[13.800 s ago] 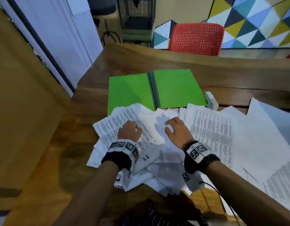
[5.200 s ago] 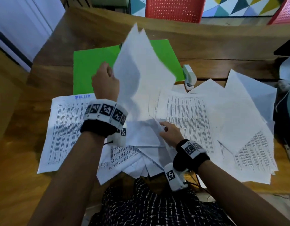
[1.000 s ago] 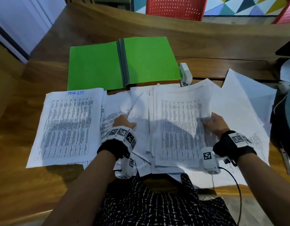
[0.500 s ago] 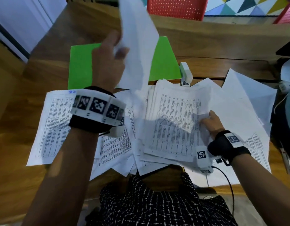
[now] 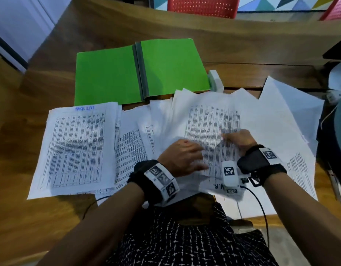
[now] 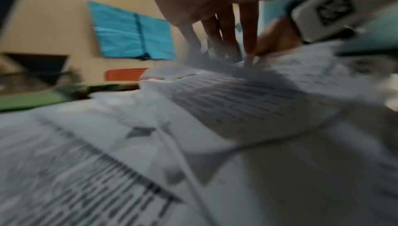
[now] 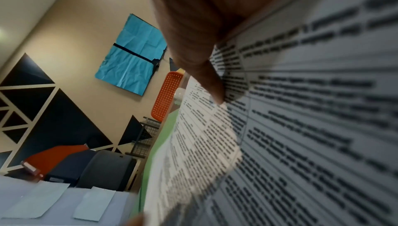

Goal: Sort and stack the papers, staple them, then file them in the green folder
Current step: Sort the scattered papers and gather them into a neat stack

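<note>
Head view: left hand (image 5: 182, 157) rests with straight fingers on printed papers (image 5: 210, 131), right hand (image 5: 239, 139) pinches their edge, below an open green folder (image 5: 108, 73).

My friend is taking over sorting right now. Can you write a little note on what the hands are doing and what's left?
Left hand: fingers straight, fingertips on the middle paper pile.
Right hand: pinching that pile's printed sheet.
Sorted stack, headed in blue pen: left, beside the pile.
Loose sheets: right.
Green folder: open, empty, behind the papers; stapler at its right edge.
Done: one stack begun.
Left: finish sorting, staple, file.
</note>
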Motion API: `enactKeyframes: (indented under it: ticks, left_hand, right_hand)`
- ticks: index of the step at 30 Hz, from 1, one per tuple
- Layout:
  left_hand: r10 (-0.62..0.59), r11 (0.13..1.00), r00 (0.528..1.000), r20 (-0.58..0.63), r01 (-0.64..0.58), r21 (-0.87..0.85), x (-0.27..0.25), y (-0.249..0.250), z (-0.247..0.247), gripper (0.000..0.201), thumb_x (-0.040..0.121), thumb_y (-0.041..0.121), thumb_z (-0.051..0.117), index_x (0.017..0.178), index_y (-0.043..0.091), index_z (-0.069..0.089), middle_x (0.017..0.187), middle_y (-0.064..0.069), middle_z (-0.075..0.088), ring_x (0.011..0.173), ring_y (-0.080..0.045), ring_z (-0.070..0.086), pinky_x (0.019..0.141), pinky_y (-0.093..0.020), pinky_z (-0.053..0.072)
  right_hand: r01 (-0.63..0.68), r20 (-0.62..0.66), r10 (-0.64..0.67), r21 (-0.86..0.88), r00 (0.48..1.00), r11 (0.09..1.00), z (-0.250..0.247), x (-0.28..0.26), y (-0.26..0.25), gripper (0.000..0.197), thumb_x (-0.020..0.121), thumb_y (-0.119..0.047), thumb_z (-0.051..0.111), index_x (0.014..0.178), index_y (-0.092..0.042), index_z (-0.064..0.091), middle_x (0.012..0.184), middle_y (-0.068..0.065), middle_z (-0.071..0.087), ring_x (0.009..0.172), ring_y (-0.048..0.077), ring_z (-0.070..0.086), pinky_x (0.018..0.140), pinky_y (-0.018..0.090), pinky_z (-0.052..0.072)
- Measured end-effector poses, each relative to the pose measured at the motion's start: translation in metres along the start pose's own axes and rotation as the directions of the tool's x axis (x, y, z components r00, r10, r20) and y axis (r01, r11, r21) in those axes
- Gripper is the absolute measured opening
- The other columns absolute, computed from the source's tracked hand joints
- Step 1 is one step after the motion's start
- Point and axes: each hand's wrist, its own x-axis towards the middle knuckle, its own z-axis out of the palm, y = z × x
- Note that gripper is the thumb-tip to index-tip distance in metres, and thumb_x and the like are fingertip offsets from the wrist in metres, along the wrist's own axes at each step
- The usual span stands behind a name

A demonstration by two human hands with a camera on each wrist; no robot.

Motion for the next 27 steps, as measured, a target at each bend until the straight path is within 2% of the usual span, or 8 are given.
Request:
enactKeyframes:
  ticks: [3, 7, 9, 14, 16, 21, 25, 27]
  left_hand:
    - [-0.399, 0.915, 0.865, -0.304, 0.396, -0.073, -0.001, -0.023, -0.013, 0.057, 0.095, 0.049, 0.031, 0.095, 0.008, 0.072, 0.108, -0.013, 0.072, 0.102, -0.024, 0.068, 0.087, -0.041, 0.055]
    - [-0.995, 0.095, 0.094, -0.015, 0.952, -0.292, -0.014, -0.045, -0.018, 0.060, 0.086, 0.043, 0.053, 0.130, 0.003, 0.042, 0.146, -0.016, 0.026, 0.135, -0.028, 0.025, 0.106, -0.046, 0.032]
    - [-0.978, -0.166, -0.128, 0.164, 0.955, -0.244, -0.015, -0.045, -0.023, 0.078, 0.086, 0.047, 0.053, 0.140, -0.002, 0.027, 0.151, -0.017, 0.015, 0.140, -0.030, 0.015, 0.110, -0.047, 0.025]
    - [-0.911, -0.217, 0.020, 0.412, 0.825, -0.521, 0.007, -0.060, -0.007, 0.093, 0.073, 0.054, 0.064, 0.142, 0.001, 0.032, 0.149, -0.021, 0.034, 0.136, -0.034, 0.037, 0.113, -0.045, 0.032]
    - [-0.921, -0.213, 0.049, 0.387, 0.769, -0.603, 0.011, -0.060, -0.004, 0.093, 0.056, 0.051, 0.070, 0.132, 0.001, 0.049, 0.134, -0.021, 0.055, 0.122, -0.035, 0.054, 0.105, -0.044, 0.044]
    - [-0.990, -0.018, 0.056, 0.127, 0.853, -0.522, 0.012, -0.057, -0.030, 0.038, 0.090, 0.021, 0.057, 0.121, -0.001, 0.059, 0.124, -0.022, 0.062, 0.115, -0.034, 0.058, 0.097, -0.037, 0.048]
    - [-0.968, 0.211, 0.249, -0.031, 0.740, -0.639, 0.016, -0.057, -0.089, 0.023, 0.090, 0.020, 0.058, 0.091, -0.002, 0.066, 0.087, -0.015, 0.069, 0.081, -0.019, 0.057, 0.062, -0.019, 0.051]
    - [-0.933, 0.299, 0.350, -0.087, 0.617, -0.728, 0.016, -0.054, -0.121, 0.027, 0.087, 0.018, 0.063, 0.101, -0.004, 0.067, 0.090, -0.013, 0.068, 0.081, -0.017, 0.058, 0.068, -0.028, 0.051]
  right_hand:
    - [-0.008, -0.079, 0.004, -0.052, 0.997, 0.999, -0.006, 0.003, 0.005, 0.006, 0.080, 0.005, 0.062, 0.085, 0.003, 0.064, 0.116, 0.032, 0.061, 0.085, 0.027, 0.059, 0.084, 0.040, 0.051]
    - [-0.053, -0.171, 0.029, -0.141, 0.985, 0.989, -0.021, 0.008, 0.008, 0.036, 0.085, 0.001, 0.057, 0.120, 0.008, 0.050, 0.126, 0.019, 0.056, 0.106, 0.028, 0.055, 0.093, 0.035, 0.045]
    - [-0.037, -0.147, 0.017, -0.131, 0.989, 0.991, -0.021, 0.006, 0.009, 0.043, 0.086, 0.003, 0.054, 0.128, 0.007, 0.044, 0.118, 0.018, 0.056, 0.115, 0.033, 0.054, 0.094, 0.036, 0.044]
    - [0.087, 0.070, -0.079, -0.123, 0.994, 0.989, 0.000, -0.019, -0.001, 0.018, 0.087, 0.000, 0.055, 0.105, 0.002, 0.058, 0.101, 0.022, 0.061, 0.083, 0.026, 0.057, 0.076, 0.041, 0.052]
    - [0.142, 0.141, -0.128, -0.089, 0.982, 0.986, 0.012, -0.026, -0.001, 0.019, 0.089, -0.001, 0.053, 0.107, -0.001, 0.058, 0.098, 0.020, 0.060, 0.083, 0.025, 0.056, 0.070, 0.037, 0.051]
    - [0.175, 0.150, -0.173, 0.001, 0.973, 0.985, 0.026, -0.029, 0.005, 0.033, 0.086, -0.019, 0.064, 0.115, -0.007, 0.055, 0.104, 0.004, 0.062, 0.093, 0.020, 0.057, 0.086, 0.035, 0.045]
    - [0.174, 0.218, -0.152, -0.081, 0.964, 0.981, 0.029, -0.030, -0.002, 0.028, 0.082, -0.034, 0.066, 0.071, -0.023, 0.043, 0.066, -0.003, 0.041, 0.061, 0.006, 0.043, 0.065, 0.024, 0.036]
    - [0.161, 0.288, -0.153, -0.003, 0.945, 0.987, 0.032, -0.041, -0.018, 0.019, 0.086, -0.032, 0.062, 0.085, -0.022, 0.045, 0.076, -0.002, 0.043, 0.069, 0.005, 0.047, 0.064, 0.021, 0.035]
